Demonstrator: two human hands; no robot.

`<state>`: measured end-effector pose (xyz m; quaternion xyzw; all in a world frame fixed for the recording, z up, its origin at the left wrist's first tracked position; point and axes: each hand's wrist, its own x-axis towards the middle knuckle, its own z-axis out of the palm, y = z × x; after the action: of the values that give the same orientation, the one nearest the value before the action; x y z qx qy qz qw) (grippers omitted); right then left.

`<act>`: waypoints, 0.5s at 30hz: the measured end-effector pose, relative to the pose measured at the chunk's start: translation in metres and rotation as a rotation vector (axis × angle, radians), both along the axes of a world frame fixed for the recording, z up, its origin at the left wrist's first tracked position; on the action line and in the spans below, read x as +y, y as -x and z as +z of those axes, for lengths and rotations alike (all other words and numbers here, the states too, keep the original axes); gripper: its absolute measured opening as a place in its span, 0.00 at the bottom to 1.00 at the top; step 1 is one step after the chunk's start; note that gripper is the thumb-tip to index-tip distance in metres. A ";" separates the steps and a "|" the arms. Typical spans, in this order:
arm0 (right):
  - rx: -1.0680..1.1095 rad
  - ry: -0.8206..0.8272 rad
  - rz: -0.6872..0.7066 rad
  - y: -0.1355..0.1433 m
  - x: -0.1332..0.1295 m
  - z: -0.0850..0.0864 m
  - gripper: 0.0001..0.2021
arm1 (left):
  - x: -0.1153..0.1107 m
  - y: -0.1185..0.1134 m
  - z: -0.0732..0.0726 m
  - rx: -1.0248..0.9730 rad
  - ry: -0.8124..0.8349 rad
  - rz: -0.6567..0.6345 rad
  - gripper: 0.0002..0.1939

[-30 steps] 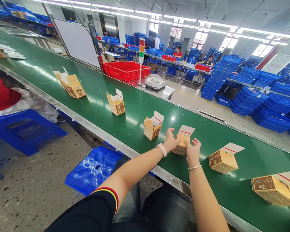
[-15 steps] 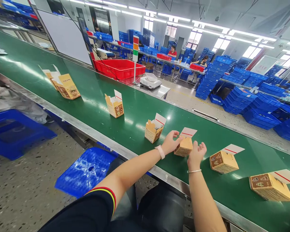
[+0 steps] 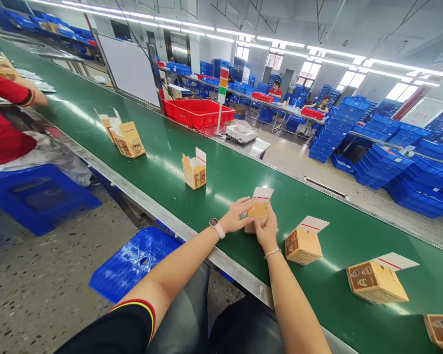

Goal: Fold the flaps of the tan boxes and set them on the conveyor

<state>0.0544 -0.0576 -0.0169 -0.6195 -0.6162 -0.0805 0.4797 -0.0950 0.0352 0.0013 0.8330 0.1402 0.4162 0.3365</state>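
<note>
Carton sits gripped between left hand and right hand; closing its raised flap seems next.

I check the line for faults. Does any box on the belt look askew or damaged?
No damage visible. The boxes right of the hands lie tipped over, white flaps open, while the box on the left stands upright.

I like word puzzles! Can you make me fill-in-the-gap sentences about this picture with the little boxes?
1. Both hands, left hand and right hand, touch one small ____ box.
2. The conveyor belt is coloured ____.
3. The big crate behind the belt is ____.
4. The left wrist wears a ____.

Missing words: cardboard; green; red; watch
</note>
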 end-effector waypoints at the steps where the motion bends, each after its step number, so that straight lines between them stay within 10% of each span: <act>1: 0.007 -0.012 -0.022 -0.006 0.002 -0.003 0.30 | -0.003 -0.003 -0.001 0.022 -0.036 0.005 0.31; 15: 0.098 -0.196 0.111 -0.025 -0.018 0.017 0.16 | -0.015 -0.030 0.017 0.179 -0.167 -0.074 0.24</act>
<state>0.0795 -0.0754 -0.0002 -0.5378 -0.6145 -0.0835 0.5712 -0.0646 0.0197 0.0180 0.8965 0.1038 0.3379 0.2671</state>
